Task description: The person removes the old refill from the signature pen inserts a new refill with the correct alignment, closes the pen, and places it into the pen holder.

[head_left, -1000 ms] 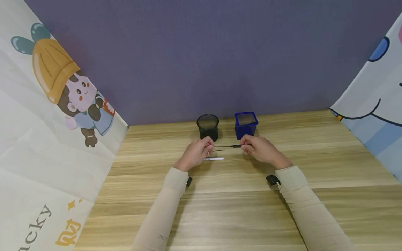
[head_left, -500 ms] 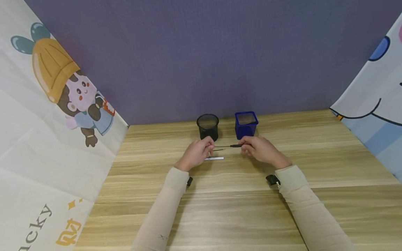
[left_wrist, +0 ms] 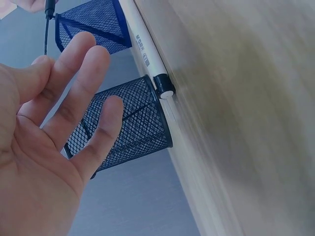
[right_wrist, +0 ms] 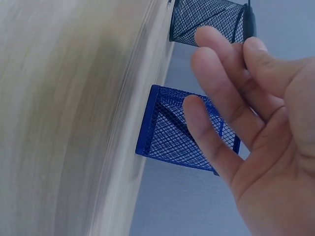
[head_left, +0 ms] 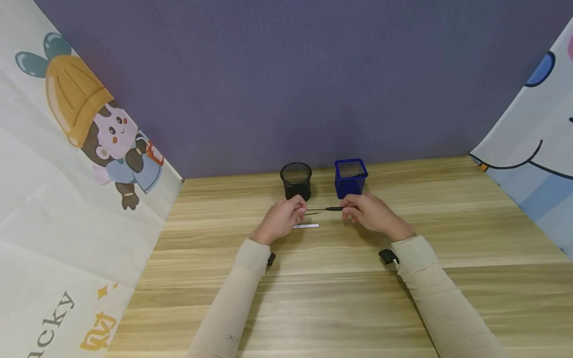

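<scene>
Grey-purple backdrop (head_left: 286, 84), smooth with a faint woven grain, behind a pale wood-grain table (head_left: 313, 308).

Held piece: slim dark rod with a thicker black end (head_left: 334, 209), level between the hands, raised off the table. Left hand (head_left: 281, 218) pinches the thin end between thumb and index finger; right hand (head_left: 375, 215) pinches the black end the same way. Remaining fingers loosely spread on both. Cannot tell whether rod and black end are one piece or two fitted parts.

Progress, judged: mid-step. Done: rod lifted and held at both ends. Left: rod not yet set down; white marker (head_left: 306, 226) and short thin stick (head_left: 312, 214) lie loose on the wood.

Materials: marker smooth, cylindrical, dark print, black end with white tip. Round black cup (head_left: 297, 188) and square, tapered blue holder (head_left: 349, 187) both fine mesh with solid rims, upright and apart. Dark diagonal strip shows through the blue mesh; identity unclear.
</scene>
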A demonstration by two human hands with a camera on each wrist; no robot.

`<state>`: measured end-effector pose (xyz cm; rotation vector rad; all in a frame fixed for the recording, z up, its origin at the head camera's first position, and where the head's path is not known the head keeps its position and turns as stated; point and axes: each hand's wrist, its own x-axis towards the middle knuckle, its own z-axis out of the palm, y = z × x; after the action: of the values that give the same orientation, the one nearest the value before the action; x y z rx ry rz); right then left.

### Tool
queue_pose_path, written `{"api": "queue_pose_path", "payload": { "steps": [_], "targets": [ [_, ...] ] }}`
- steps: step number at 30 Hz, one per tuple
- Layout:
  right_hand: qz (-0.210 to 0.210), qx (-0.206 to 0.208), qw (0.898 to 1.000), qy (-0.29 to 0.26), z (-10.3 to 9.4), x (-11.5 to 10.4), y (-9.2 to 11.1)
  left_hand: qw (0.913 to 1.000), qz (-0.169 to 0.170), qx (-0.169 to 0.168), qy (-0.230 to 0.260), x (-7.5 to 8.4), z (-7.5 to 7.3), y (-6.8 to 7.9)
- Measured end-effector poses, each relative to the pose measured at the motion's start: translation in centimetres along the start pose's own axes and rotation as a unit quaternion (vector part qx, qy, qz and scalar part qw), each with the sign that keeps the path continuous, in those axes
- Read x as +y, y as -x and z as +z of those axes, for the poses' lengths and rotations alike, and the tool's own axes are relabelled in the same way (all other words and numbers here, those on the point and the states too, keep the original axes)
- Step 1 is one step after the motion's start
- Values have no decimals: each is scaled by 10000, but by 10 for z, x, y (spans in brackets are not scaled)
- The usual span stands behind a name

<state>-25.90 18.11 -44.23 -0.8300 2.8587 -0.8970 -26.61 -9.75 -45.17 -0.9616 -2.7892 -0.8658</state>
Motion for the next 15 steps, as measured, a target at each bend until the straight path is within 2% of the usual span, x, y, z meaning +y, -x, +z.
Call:
{"api": "queue_pose_path", "payload": {
  "steps": [15],
  "targets": [
    [-98, 11, 9999, 111, 0, -3, 0, 9998, -133, -129, 111, 4, -1, 0]
  ]
}}
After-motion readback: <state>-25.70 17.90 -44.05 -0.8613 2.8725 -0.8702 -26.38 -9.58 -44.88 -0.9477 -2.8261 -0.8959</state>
